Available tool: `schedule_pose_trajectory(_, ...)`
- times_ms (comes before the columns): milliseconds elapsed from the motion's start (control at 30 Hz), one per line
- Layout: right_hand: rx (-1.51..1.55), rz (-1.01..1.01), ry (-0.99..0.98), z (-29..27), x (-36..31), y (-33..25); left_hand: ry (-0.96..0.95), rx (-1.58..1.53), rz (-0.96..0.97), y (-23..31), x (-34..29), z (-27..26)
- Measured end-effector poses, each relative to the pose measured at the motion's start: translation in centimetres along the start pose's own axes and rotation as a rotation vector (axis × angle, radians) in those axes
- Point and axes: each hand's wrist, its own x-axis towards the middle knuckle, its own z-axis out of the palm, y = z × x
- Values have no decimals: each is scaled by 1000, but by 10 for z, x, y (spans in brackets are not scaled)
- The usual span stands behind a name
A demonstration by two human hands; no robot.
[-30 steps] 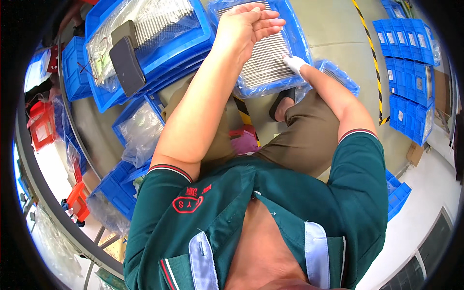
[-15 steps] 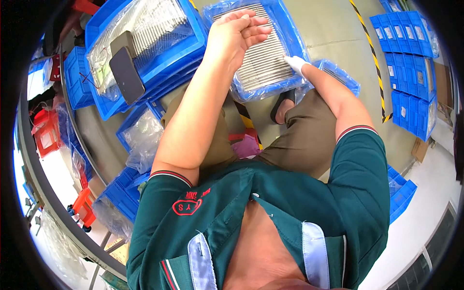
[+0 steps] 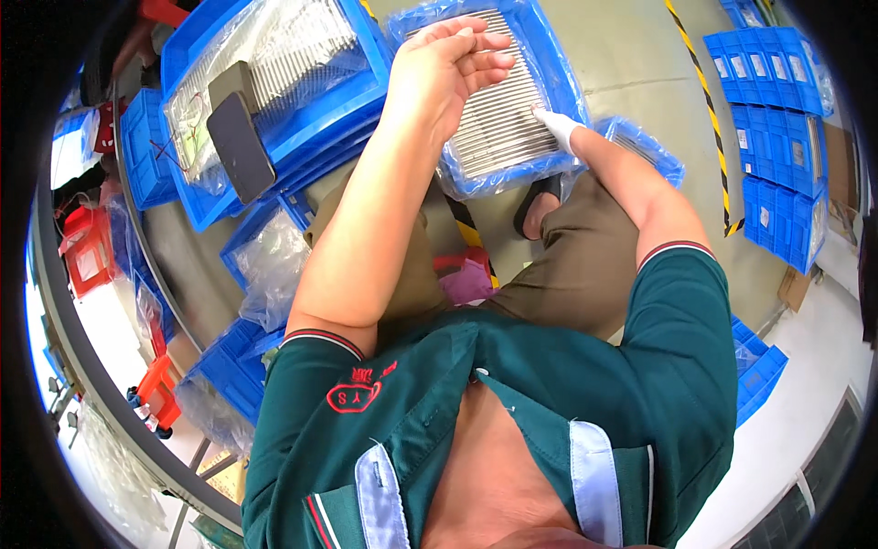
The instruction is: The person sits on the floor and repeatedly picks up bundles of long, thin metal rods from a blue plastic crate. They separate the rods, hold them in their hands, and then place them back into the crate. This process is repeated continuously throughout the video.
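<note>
Thin metal rods (image 3: 498, 137) lie side by side in a plastic-lined blue crate (image 3: 569, 87) in front of me. Above the crate's left part hovers my bare left hand (image 3: 445, 69), palm turned right, its fingers loosely bent and apart, with nothing visible in them. My right hand (image 3: 560, 128), in a white glove, reaches to the right ends of the rods. Its fingertips are pressed together at the rods; what they pinch, if anything, is too small to make out.
Stacked blue crates (image 3: 320, 128) at left hold more rods under plastic film, with a dark phone (image 3: 240, 146) on top. A smaller blue crate (image 3: 640, 146) stands right of the rod crate. Further right are stacked blue bins (image 3: 777, 137) beyond striped floor tape (image 3: 709, 101).
My right hand has shifted slightly left along the rods. The left hand stays almost where it was, fingers still loosely bent.
</note>
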Motion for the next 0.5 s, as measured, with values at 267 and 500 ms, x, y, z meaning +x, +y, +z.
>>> schedule_pose_trajectory(267,89,98,-174,-7,8,2,52,-2,-49,-3,0,2)
schedule_pose_trajectory(500,-362,-500,17,-63,-84,-81,-37,80,-60,-15,5,-2)
